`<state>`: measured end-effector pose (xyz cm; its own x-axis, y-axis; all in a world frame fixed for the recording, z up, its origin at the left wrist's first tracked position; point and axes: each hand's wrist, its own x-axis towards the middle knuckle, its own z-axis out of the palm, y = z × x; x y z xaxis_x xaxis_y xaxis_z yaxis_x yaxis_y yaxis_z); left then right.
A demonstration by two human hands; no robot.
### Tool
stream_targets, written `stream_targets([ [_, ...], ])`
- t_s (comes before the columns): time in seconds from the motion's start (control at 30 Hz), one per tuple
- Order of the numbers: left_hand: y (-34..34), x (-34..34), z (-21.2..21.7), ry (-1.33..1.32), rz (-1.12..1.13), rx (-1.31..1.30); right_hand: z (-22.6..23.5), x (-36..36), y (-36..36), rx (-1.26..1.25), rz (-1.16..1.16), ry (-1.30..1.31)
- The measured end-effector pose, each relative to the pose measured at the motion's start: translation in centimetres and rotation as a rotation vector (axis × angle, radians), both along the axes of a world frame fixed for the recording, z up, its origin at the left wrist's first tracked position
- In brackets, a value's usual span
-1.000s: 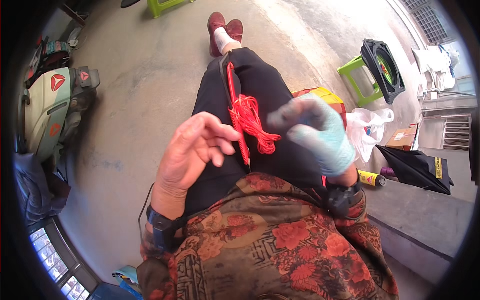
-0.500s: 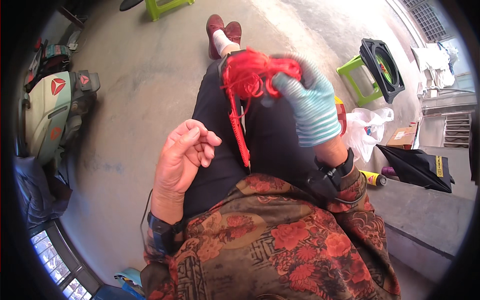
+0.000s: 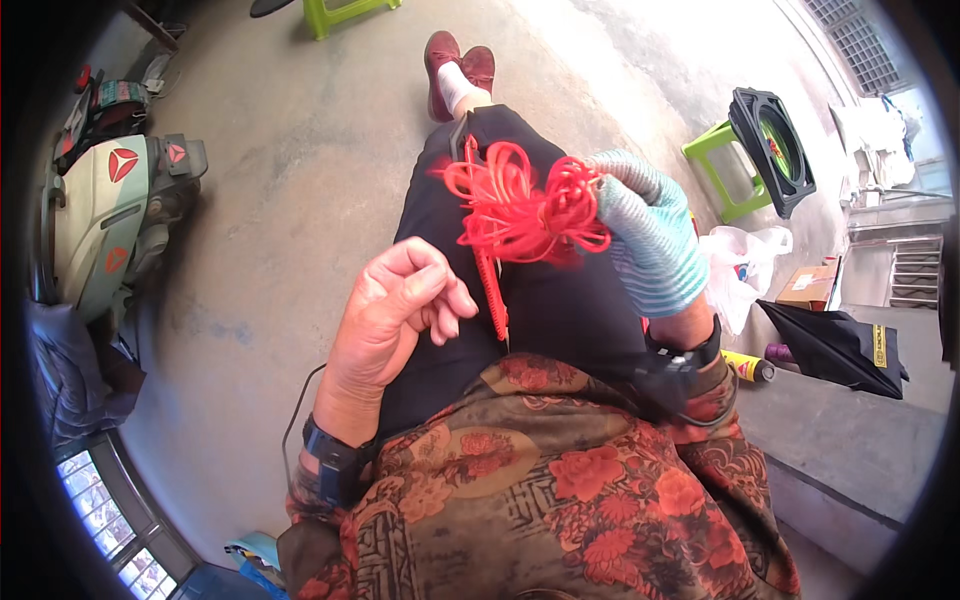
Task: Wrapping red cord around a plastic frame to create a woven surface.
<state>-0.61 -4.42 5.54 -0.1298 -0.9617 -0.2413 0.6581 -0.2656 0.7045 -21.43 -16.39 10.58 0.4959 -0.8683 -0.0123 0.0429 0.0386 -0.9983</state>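
Observation:
My right hand [image 3: 655, 235], in a blue-and-grey striped glove, grips a looped bundle of red cord [image 3: 530, 215] above my thighs. The loops fan out to the left, and the bundle is gathered at its middle. My bare left hand [image 3: 400, 300] is closed beside it, thumb against the curled fingers; whether anything thin is pinched there is hidden. Between my legs lies a long narrow frame with red cord wound along it [image 3: 490, 295], its dark far end [image 3: 461, 135] near my knees. The bundle partly covers this frame.
At the right, a green stool [image 3: 722, 160] bears a black speaker-like frame [image 3: 770, 150]. Closer are a white plastic bag [image 3: 740, 265], a cardboard box [image 3: 808, 285], a black folded bag [image 3: 830, 345] and a yellow-and-black can [image 3: 748, 366]. A scooter [image 3: 100, 220] stands at the left.
The red bundle has turned and come slightly nearer, its loops now spread leftward. My right hand moved a little right and nearer; my left hand shifted slightly right, still closed.

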Motion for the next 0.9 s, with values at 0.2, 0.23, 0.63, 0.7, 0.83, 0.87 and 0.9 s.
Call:
stream_targets([
  [0.2, -1.7, -2.5, 2.7, -0.584, 0.319, -0.386, 0.1, 0.8, 0.5, 0.498, 0.092, -0.348],
  [0.23, -1.8, -2.8, 3.3, -0.617, 0.283, -0.350, -0.1, 1.0, 0.6, 0.577, 0.121, -0.400],
  [0.63, -0.6, -3.8, 4.6, -0.984, 0.185, -0.460, 0.7, 0.2, 3.3, -0.342, -0.003, 0.345],
  [0.7, -0.2, -3.5, 4.4, -0.823, 0.213, -0.380, 1.9, 0.2, 3.0, 0.019, -0.100, 0.042],
  [0.83, 0.4, -0.7, 3.5, -0.495, 0.066, -0.227, 3.3, -1.9, 3.3, -0.516, -0.108, 0.004],
  [0.87, 0.6, -0.5, 3.4, -0.439, -0.002, -0.184, 3.6, -2.8, 3.6, -0.668, -0.097, 0.008],
  [0.9, 0.6, -0.7, 3.4, -0.365, -0.057, -0.165, 3.6, -2.7, 3.6, -0.667, -0.090, 0.007],
])
